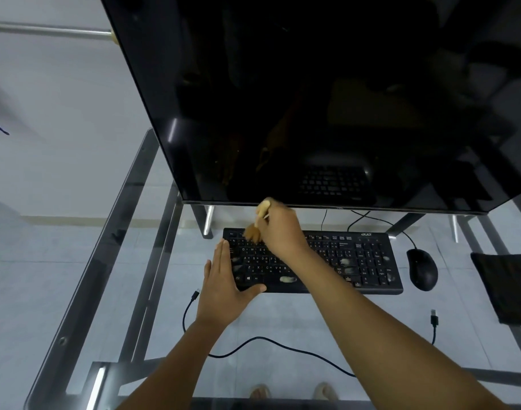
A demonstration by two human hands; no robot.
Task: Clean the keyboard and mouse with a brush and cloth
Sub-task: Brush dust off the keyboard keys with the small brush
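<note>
**A:** Head view, the only one. Your right hand (278, 229) is clamped round the brush (257, 224), handle end poking up past your knuckles toward the monitor (327, 99), bristles down on the top-left key rows of the keyboard (312, 261). Brush is blurred, so you're probably mid-stroke.

**B:** And my left?

**A:** Left hand (223, 279) lies flat, fingers straight and together, pressed on the keyboard's left end with the thumb hooked along the front edge. Gripping nothing; it looks like it's pinning the board.

**B:** What does the next stroke turn on?

**A:** The keyboard's long axis. It runs left to right across the table (76, 291), and nearly all of it lies to the right of your brush hand. Pale smudges show on keys right of your forearm, by the numpad and along the bottom row. So my call: the sweep has to travel rightward along that axis, away from your left hand.

**B:** Mouse and cloth?

**A:** Mouse (422, 269) sits just beyond the keyboard's right end, apart from it, far right of both hands. The dark folded cloth (507, 285) lies further right again, near the table edge. Right hand is the nearer one to both. Neither is being touched; I'd judge the brush stage on the keyboard isn't finished.

**B:** Hazards?

**A:** A loose cable (268, 341) runs under your forearms. Could snag.
</note>
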